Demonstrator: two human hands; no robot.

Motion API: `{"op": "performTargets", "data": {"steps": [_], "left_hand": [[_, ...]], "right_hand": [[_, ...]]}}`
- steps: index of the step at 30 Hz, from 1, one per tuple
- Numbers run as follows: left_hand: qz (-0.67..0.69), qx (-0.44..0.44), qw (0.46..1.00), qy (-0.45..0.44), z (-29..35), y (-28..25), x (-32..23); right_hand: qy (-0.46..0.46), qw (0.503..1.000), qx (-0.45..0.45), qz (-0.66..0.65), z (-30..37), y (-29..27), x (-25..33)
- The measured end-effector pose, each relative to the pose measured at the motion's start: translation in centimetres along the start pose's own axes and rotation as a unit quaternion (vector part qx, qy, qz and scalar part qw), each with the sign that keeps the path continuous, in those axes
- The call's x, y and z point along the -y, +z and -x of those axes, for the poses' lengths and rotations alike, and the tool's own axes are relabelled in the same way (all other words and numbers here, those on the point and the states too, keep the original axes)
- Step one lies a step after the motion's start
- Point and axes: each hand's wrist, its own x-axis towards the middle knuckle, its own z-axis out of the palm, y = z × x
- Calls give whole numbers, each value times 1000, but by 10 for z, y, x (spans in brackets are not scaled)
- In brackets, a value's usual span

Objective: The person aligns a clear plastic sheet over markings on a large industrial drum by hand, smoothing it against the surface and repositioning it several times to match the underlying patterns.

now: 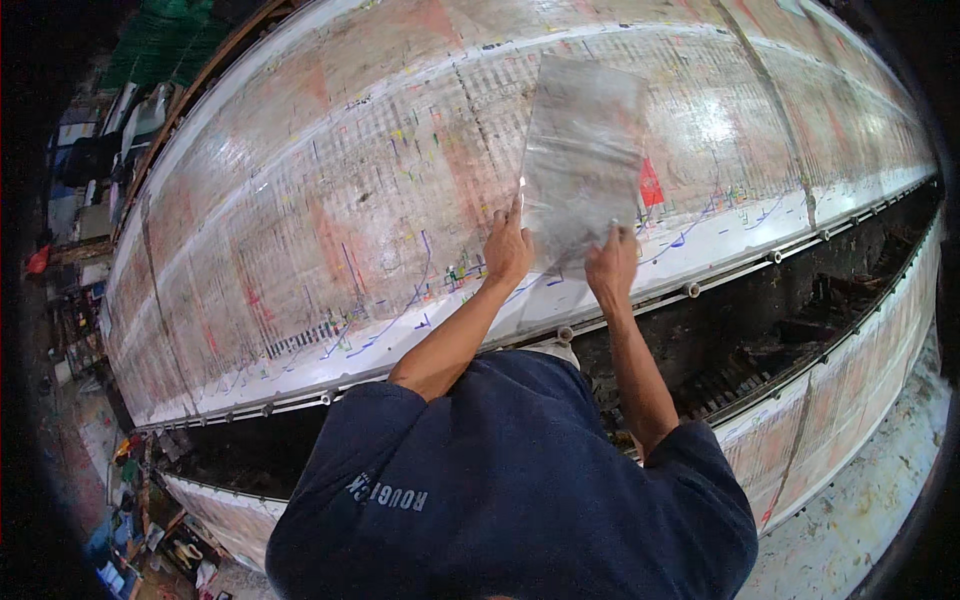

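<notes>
A clear, greyish plastic sheet (pixel 582 150), roughly rectangular and wrinkled with shiny streaks, is in front of me over a long, paint-marked table (pixel 390 240). My left hand (pixel 508 248) is closed at its lower left edge, with one finger pointing up along that edge. At the lower right corner, my right hand (pixel 612 265) is curled closed on the sheet and slightly blurred. Whether the whole sheet lies flat or is partly lifted, I cannot tell. Just right of it, a small red triangle (pixel 652 183) shows on the table surface.
A pale rail with round knobs (pixel 693 290) runs along the table's near edge. Between this table and a second long one (pixel 835 405) behind me lies a dark gap (pixel 800 310) with debris. Clutter (pixel 95 190) fills the far left side.
</notes>
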Motion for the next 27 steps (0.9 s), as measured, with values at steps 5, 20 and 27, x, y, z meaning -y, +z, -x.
{"op": "performTargets", "data": {"steps": [5,20,27], "left_hand": [[64,-20,997,41,9,3,-7],[219,33,974,-52,-23,20,25],[171,11,982,-75,-19,10,11]], "right_hand": [[132,896,233,-355,-44,57,29],[228,904,293,-212,-78,68,61],[209,856,355,-313,-74,81,42]]}}
